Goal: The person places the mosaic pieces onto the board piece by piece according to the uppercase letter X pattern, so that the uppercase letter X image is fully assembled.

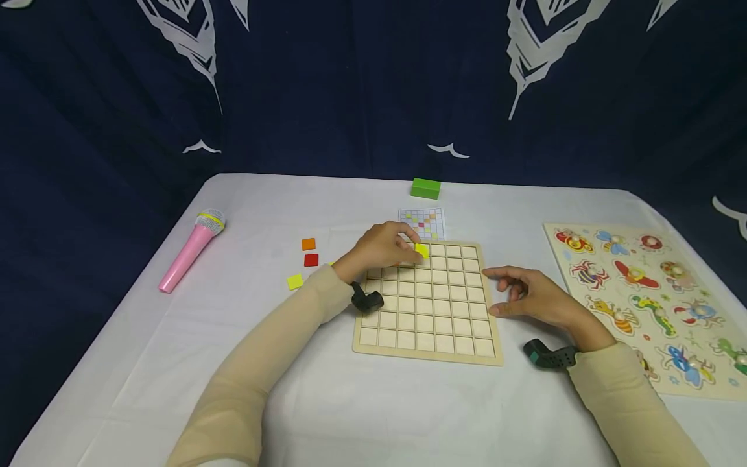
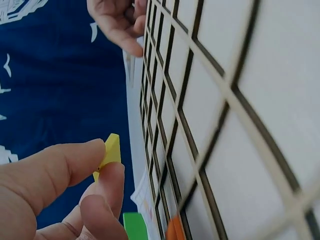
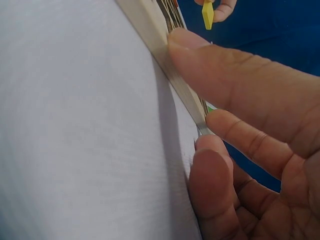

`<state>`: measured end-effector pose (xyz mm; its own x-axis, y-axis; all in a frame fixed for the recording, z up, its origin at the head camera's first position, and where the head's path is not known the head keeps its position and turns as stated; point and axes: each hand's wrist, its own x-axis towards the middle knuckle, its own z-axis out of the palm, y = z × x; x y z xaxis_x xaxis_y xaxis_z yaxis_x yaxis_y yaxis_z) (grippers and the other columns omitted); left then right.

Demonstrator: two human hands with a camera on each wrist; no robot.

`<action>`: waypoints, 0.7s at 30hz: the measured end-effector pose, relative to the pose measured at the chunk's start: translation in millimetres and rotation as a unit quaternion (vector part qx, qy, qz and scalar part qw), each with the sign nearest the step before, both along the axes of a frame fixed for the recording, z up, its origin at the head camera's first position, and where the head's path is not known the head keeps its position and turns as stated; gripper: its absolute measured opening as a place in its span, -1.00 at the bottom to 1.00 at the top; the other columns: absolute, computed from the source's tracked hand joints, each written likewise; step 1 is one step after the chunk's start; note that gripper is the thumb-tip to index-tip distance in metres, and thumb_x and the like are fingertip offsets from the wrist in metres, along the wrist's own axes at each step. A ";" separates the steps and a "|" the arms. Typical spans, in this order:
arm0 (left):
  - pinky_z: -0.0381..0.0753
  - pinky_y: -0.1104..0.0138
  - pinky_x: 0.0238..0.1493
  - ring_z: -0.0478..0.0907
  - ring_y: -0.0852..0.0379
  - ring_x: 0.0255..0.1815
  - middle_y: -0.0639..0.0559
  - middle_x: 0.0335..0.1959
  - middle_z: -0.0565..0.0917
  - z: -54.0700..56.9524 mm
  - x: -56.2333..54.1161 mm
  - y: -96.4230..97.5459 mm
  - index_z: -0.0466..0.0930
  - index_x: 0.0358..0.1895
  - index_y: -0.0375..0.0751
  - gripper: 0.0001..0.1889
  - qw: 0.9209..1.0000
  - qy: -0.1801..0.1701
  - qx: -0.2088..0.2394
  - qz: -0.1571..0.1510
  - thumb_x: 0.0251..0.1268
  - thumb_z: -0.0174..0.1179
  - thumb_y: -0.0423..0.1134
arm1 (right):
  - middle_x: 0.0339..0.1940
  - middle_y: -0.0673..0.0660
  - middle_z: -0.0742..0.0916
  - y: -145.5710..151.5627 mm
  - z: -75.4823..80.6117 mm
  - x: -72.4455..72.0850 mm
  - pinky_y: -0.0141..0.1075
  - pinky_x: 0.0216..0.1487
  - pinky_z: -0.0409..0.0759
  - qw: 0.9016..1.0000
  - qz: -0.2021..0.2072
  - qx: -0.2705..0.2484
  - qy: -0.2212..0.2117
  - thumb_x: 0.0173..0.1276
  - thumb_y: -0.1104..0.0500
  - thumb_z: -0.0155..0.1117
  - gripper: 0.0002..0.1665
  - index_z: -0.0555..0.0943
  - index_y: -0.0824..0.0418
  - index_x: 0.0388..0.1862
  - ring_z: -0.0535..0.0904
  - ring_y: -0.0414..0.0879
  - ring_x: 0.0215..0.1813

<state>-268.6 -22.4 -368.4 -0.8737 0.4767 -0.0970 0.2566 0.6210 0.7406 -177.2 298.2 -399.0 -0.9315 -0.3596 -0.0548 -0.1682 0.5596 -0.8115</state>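
My left hand (image 1: 383,246) pinches a small yellow square tile (image 1: 422,250) between thumb and fingers, above the far rows of a wooden grid board (image 1: 428,357). In the left wrist view the yellow tile (image 2: 112,151) is held tilted, apart from the board's surface. An orange tile (image 2: 175,229) sits in a cell near the far side, mostly hidden by my left hand in the head view. At the board's right edge my right hand (image 1: 537,297) touches the rim with thumb and index fingertips; its other fingers are loosely bent.
Left of the board lie loose tiles: orange (image 1: 308,244), red (image 1: 311,260) and yellow (image 1: 295,281). Behind it are a printed grid card (image 1: 428,224) and a green block (image 1: 426,189). A pink microphone (image 1: 189,254) lies far left, an insect puzzle board (image 1: 633,305) at right.
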 end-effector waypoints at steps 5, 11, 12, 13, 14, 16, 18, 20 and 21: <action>0.59 0.25 -0.16 0.71 0.12 -0.06 0.06 -0.05 0.83 0.2 0.2 11.6 0.76 0.13 0.00 -0.63 1.000 0.006 -0.019 -0.002 0.30 0.53 -0.04 | -0.08 0.19 0.56 0.3 0.5 0.3 -0.36 -0.24 0.47 1.000 0.003 -0.003 0.001 0.21 0.34 0.67 -0.14 0.51 0.52 0.44 0.44 -0.14 -0.26; 0.62 0.27 -0.19 0.72 0.18 -0.06 0.08 0.07 0.84 1.0 -0.1 26.9 0.78 0.12 0.02 -0.63 0.999 0.010 -0.043 -0.005 0.30 0.54 -0.04 | -0.08 0.19 0.56 0.6 1.2 0.4 -0.36 -0.24 0.47 1.000 0.003 -0.001 0.000 0.21 0.34 0.67 -0.14 0.51 0.53 0.45 0.43 -0.15 -0.27; 0.63 0.27 -0.20 0.72 0.18 -0.06 0.09 0.07 0.84 1.0 -0.1 30.0 0.78 0.12 0.02 -0.63 0.999 0.011 -0.046 -0.006 0.29 0.55 -0.04 | -0.08 0.19 0.56 0.6 1.3 0.4 -0.36 -0.24 0.47 1.000 0.003 0.001 0.000 0.21 0.34 0.67 -0.14 0.51 0.53 0.45 0.43 -0.15 -0.27; 0.63 0.28 -0.19 0.72 0.18 -0.06 0.10 0.06 0.84 1.0 0.1 33.1 0.78 0.12 0.02 -0.63 0.999 0.013 -0.050 -0.006 0.29 0.56 -0.04 | -0.08 0.19 0.56 0.6 1.4 0.5 -0.36 -0.24 0.47 1.000 0.003 0.002 0.000 0.21 0.33 0.67 -0.14 0.51 0.53 0.45 0.43 -0.15 -0.27; 0.63 0.27 -0.19 0.72 0.18 -0.05 0.12 0.04 0.84 1.0 0.5 36.1 0.79 0.11 0.03 -0.63 0.998 0.015 -0.055 -0.006 0.28 0.56 -0.03 | -0.08 0.19 0.56 0.5 1.5 0.5 -0.36 -0.25 0.47 1.000 0.003 0.003 0.000 0.21 0.33 0.67 -0.14 0.51 0.53 0.45 0.43 -0.15 -0.26; 0.61 0.26 -0.17 0.72 0.17 -0.05 0.12 -0.04 0.85 0.8 1.2 42.1 0.78 0.10 0.04 -0.64 0.998 0.015 -0.066 -0.007 0.28 0.57 -0.03 | -0.08 0.19 0.56 0.3 1.7 0.5 -0.36 -0.25 0.47 1.000 0.003 0.004 -0.001 0.22 0.33 0.67 -0.14 0.50 0.53 0.45 0.43 -0.14 -0.26; 0.59 0.26 -0.17 0.71 0.17 -0.03 0.13 0.05 0.84 -0.2 1.5 47.6 0.79 0.09 0.07 -0.65 0.997 0.016 -0.077 -0.003 0.28 0.57 -0.01 | -0.08 0.20 0.56 0.2 1.8 0.4 -0.36 -0.25 0.48 1.000 0.004 0.004 -0.001 0.22 0.33 0.67 -0.14 0.50 0.53 0.45 0.44 -0.14 -0.26; 0.58 0.26 -0.19 0.70 0.15 -0.06 0.12 0.09 0.83 -1.4 1.8 52.1 0.79 0.09 0.07 -0.66 0.996 0.015 -0.086 -0.003 0.30 0.56 0.00 | -0.08 0.20 0.56 0.2 2.0 0.3 -0.36 -0.25 0.48 1.000 0.005 0.003 0.000 0.22 0.34 0.67 -0.14 0.50 0.54 0.45 0.44 -0.15 -0.27; 0.58 0.25 -0.21 0.69 0.14 -0.09 0.10 0.11 0.83 -2.0 1.9 53.9 0.79 0.09 0.07 -0.66 0.996 0.015 -0.089 -0.002 0.30 0.56 -0.01 | -0.08 0.20 0.56 0.2 2.1 0.3 -0.36 -0.25 0.48 1.000 0.005 0.002 0.000 0.22 0.34 0.67 -0.14 0.50 0.54 0.45 0.44 -0.15 -0.27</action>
